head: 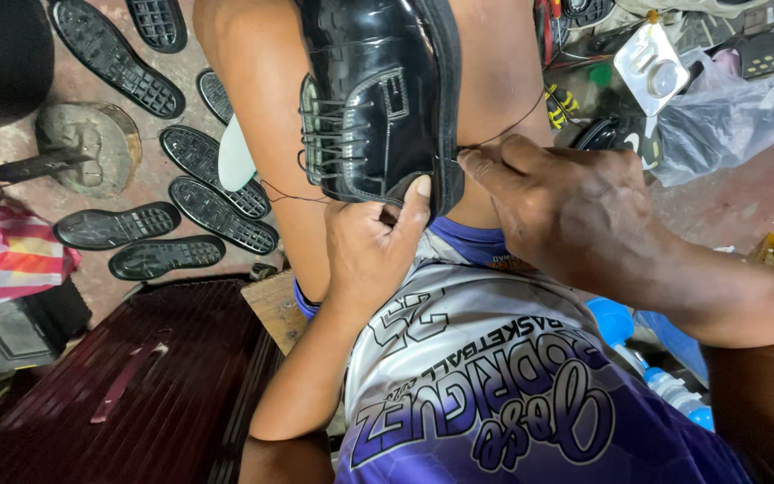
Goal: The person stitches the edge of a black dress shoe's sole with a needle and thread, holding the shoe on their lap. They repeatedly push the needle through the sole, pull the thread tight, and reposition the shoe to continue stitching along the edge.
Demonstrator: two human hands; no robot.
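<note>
The black leather shoe (378, 99) stands clamped between the knees, its long axis running away from the body. The left hand (371, 246) grips its near end, thumb pressed on the sole edge; the right hand (566, 211) (nearer the seam) pinches a dark thread (517, 123) just beside that edge.

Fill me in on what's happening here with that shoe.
A person holds a glossy black lace-up shoe clamped between their bare knees. The left hand braces the shoe's near end, thumb pressed on its edge. The right hand pinches a thin dark thread right at the sole edge, with the thread running taut away from the shoe. Several loose black rubber soles lie on the floor to the left, beside a dark red ribbed box.
</note>
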